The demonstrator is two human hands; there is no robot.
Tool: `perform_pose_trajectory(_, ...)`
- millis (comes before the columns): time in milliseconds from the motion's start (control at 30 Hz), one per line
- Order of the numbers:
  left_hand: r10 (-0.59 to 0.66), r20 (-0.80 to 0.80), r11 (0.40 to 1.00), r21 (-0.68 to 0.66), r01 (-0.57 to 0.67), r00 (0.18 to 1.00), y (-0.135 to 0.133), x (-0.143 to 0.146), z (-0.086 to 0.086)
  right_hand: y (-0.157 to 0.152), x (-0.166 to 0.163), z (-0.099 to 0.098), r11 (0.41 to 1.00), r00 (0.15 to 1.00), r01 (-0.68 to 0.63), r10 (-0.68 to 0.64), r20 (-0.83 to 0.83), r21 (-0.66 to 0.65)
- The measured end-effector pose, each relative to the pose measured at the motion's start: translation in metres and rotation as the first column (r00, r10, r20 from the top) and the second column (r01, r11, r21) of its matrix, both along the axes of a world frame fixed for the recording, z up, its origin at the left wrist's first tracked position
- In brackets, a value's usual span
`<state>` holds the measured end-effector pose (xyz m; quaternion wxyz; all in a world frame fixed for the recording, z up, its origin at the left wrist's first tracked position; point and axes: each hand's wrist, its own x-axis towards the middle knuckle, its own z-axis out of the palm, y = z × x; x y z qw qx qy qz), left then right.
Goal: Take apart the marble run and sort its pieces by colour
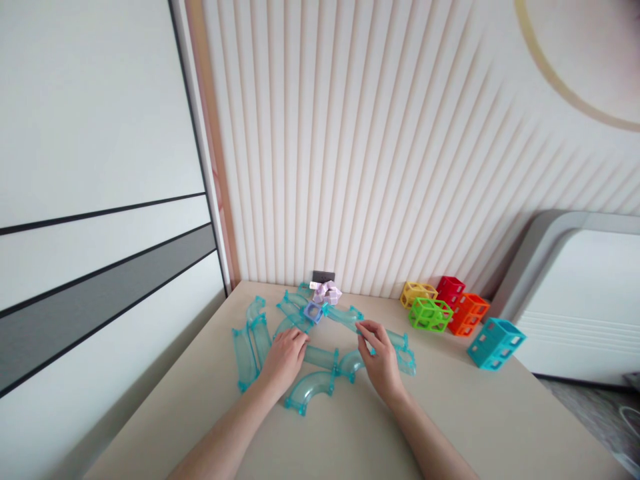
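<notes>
My left hand (286, 355) is closed, its bent fingers on the translucent teal track pieces. A curved piece (296, 320) shows just beyond its fingertips, and a straight piece (320, 357) runs out from its right side. My right hand (377, 350) has its thumb and fingers drawn in at the end of a long teal track piece (344, 315); the fingers partly hide the contact. Between the hands lie a small bent piece (351, 362) and a larger curved piece (311, 390). A blue-violet square block (313, 312) sits among the tracks.
Lilac blocks (327, 293) are heaped near a dark wall socket (323, 275). More teal tracks (244, 357) lie at the left. Openwork blocks stand at the right: yellow (418, 293), green (431, 315), red (451, 289), orange (469, 314), blue (496, 343). A ribbed wall borders the table's back.
</notes>
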<state>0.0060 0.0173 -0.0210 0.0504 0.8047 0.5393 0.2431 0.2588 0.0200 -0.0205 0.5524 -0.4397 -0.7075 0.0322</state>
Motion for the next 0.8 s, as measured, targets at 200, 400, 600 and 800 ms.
perform_pose_trajectory(200, -0.003, 0.004, 1.000, 0.003, 0.003, 1.000, 0.0015, -0.0009, -0.0023, -0.0020, -0.0013, 0.0027, 0.999, 0.999, 0.026, -0.025, -0.022, 0.037)
perform_pose_trajectory(400, -0.004, 0.007, 1.000, 0.014, 0.004, 1.000, 0.0011, -0.0007, -0.0020, -0.0037, -0.0027, 0.0052, 0.999, 0.999, 0.014, -0.012, -0.049, 0.034)
perform_pose_trajectory(600, -0.006, 0.023, 0.999, 0.033, 0.005, 1.000, -0.0002, -0.0001, -0.0001, -0.0045, -0.0027, 0.0053, 0.998, 0.988, -0.036, 0.028, -0.150, -0.051)
perform_pose_trajectory(800, -0.004, 0.018, 1.000, 0.014, 0.004, 1.000, 0.0006, -0.0014, -0.0006, -0.0034, -0.0026, 0.0006, 0.991, 0.973, -0.068, 0.042, -0.227, -0.112)
